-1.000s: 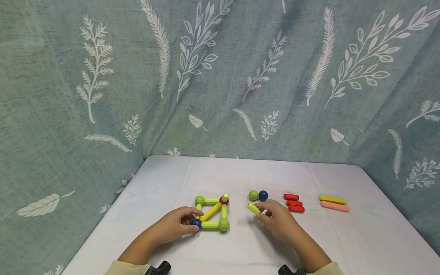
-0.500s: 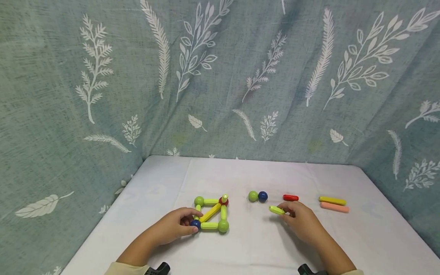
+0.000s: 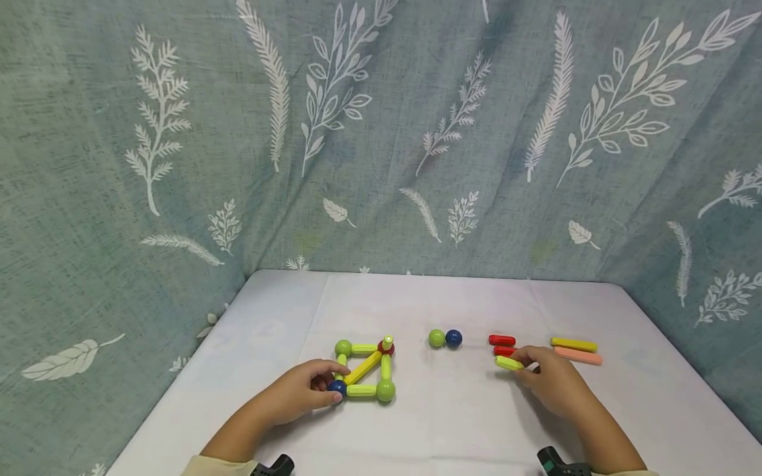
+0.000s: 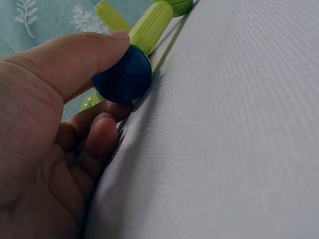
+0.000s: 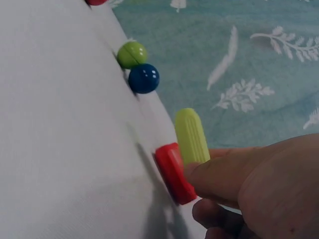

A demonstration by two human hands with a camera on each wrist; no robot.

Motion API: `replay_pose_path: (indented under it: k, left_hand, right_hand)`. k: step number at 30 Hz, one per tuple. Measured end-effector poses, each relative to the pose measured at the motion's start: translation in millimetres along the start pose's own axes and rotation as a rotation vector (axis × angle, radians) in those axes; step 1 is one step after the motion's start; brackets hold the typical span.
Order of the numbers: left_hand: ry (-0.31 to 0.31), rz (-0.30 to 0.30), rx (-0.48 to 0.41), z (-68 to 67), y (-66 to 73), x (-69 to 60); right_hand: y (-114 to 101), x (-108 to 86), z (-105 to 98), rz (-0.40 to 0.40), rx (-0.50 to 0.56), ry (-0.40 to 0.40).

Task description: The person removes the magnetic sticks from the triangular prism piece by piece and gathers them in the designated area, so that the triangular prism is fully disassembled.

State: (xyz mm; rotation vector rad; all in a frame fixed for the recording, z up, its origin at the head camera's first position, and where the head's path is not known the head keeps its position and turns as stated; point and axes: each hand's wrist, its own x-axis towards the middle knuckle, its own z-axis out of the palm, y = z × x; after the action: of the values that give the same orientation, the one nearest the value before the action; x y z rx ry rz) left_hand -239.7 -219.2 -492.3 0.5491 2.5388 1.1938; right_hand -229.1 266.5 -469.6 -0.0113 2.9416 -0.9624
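Seen from the head camera, the right hand pinches a lime stick between thumb and fingertips, the gap narrowed to the stick's thickness. Its free end juts from the fingers toward 9 o'clock. Just beyond it, at 12 o'clock, 2 red sticks show, the nearer partly covered by the hand. A yellow stick and a peach stick lie at 1 o'clock from that hand.

The left hand grips a blue corner ball, thumb over it and fingers curled round the other side; the ball sits at the hand's 3 o'clock. It joins a 4-ball frame with a yellow diagonal; the red ball at its 1 o'clock corner carries 1 raised lime stick. At 10 o'clock from the pinched stick, 1 loose green ball and 1 loose blue ball lie side by side.
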Motion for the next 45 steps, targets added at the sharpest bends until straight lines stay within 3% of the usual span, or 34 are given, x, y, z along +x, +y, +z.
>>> replay_pose_path:
  k: [13,22,32,39,45]
  left_hand:
    - [0.008,-0.015,-0.003,2.5,-1.3,-0.2]
    - [0.001,-0.001,-0.003,2.3,-1.6,0.6]
    - [0.013,-0.028,-0.002,1.3,3.0,-2.3]
    - [0.018,-0.022,-0.007,0.6,3.4,-2.2]
    - [0.019,-0.012,0.003,1.0,2.4,-0.3]
  right_hand:
    - [15,5.0,5,0.042,-0.054,-0.04]
    - [12,5.6,11,0.095,-0.056,0.011]
    - [8,8.4,11,0.131,-0.053,0.045]
    - [-5,2.9,4,0.114,-0.011,0.085]
    - [-26,-2.4,14,0.065,0.072,0.061]
